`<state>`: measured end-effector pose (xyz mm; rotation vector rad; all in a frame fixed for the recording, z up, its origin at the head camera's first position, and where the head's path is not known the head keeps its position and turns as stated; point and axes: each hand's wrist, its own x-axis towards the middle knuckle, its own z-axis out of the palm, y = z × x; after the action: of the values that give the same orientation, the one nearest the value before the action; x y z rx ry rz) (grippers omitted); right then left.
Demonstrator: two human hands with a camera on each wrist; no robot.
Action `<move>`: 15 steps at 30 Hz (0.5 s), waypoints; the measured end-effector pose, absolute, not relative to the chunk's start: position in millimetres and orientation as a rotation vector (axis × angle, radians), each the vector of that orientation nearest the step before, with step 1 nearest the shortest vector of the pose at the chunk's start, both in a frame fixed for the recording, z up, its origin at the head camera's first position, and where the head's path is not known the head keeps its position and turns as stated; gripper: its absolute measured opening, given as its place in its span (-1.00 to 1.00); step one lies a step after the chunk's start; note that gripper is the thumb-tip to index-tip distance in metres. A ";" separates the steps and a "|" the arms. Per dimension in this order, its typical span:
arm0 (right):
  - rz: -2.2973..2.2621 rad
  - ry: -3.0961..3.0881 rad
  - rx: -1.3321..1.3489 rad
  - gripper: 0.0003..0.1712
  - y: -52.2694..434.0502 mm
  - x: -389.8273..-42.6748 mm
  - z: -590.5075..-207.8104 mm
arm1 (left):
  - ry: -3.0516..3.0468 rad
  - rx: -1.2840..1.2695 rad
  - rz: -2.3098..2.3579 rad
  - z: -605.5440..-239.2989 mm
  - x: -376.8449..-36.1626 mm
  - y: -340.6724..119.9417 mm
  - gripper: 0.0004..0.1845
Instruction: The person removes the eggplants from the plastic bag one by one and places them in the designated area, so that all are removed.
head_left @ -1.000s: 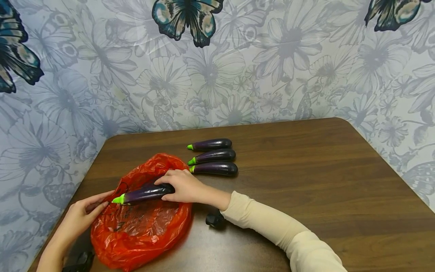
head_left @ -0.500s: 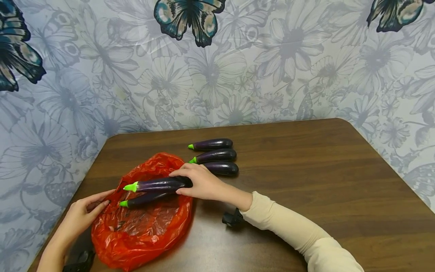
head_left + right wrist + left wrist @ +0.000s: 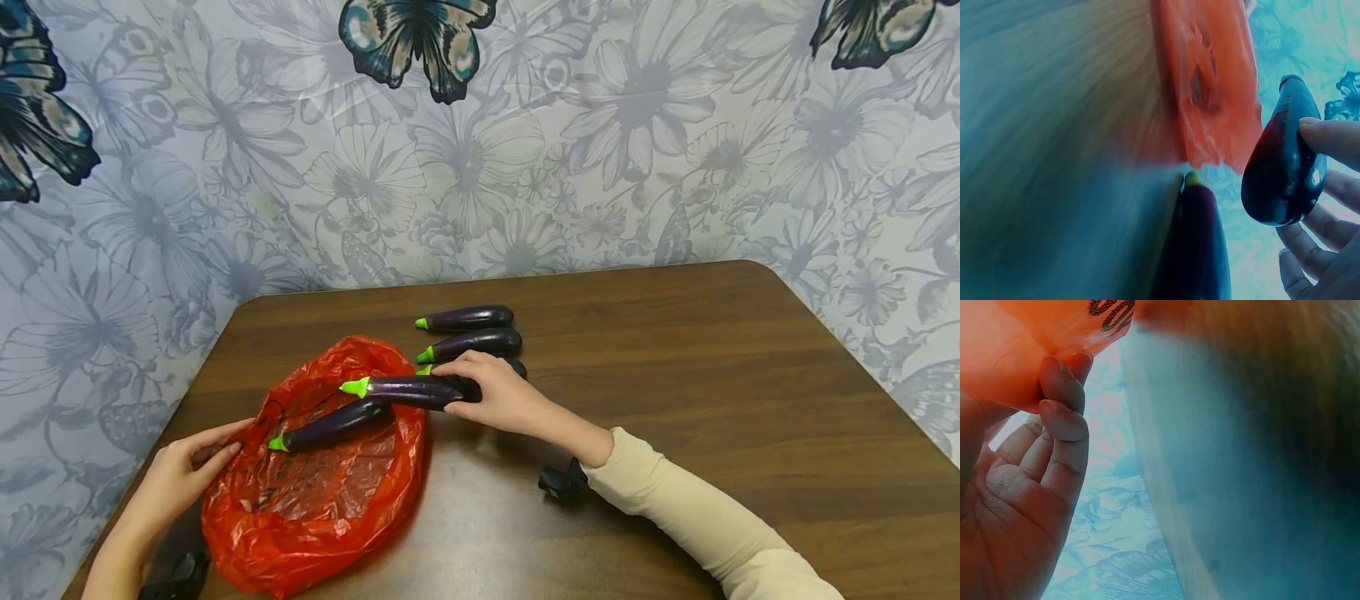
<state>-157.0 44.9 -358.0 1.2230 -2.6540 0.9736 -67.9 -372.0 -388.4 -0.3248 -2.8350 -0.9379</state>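
Note:
My right hand (image 3: 506, 392) grips an eggplant (image 3: 416, 391) by its thick end, its green stem pointing left over the right rim of a red plastic bag (image 3: 315, 546). The right wrist view shows the thumb on one side of this eggplant (image 3: 1285, 162) and fingers on the other. Inside the open-mouthed bag lies another eggplant (image 3: 333, 427), stem to the left. At the bag's left edge my left hand (image 3: 176, 475) pinches the plastic between thumb and fingers; the left wrist view shows the bag (image 3: 1004, 356) in those fingertips.
Behind the bag, two eggplants (image 3: 465, 318) (image 3: 476, 343) lie in a row on the brown wooden table (image 3: 675, 358). A third eggplant (image 3: 517, 367) is mostly hidden by my right hand. A floral papered wall (image 3: 480, 167) stands at the table's far edge.
My right hand has lifted an eggplant out of the bag and carried it right and back, toward the row. The other eggplant in the bag has come into sight. My left hand stays put.

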 end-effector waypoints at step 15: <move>1.010 -2.699 1.101 -0.49 94.6 -160.8 -369.9 | -2.834 -0.317 -0.946 -389.2 -69.0 -373.0 -0.63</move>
<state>-160.8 94.6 -369.9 1.1006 -2.6988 1.0097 -69.0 -373.0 -389.2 -0.3172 -2.8341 -0.9458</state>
